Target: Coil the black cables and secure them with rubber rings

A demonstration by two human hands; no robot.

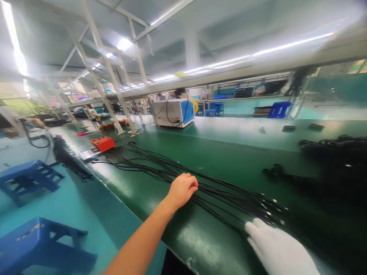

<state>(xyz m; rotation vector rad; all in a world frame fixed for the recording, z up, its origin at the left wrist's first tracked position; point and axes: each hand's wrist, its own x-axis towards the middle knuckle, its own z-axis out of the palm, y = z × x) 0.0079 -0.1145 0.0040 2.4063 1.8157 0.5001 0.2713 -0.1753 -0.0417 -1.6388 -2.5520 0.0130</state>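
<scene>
Left hand is curling closed around the black cables lying spread along the green tabletop, well this side of the orange box. Right hand, white-gloved, is resting open and flat on the cables' connector ends.

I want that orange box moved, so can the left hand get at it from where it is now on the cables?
Probably not without leaning. The left hand rests on the black cables, and the orange box sits well beyond it along the green table. Nothing blocks the way.
</scene>
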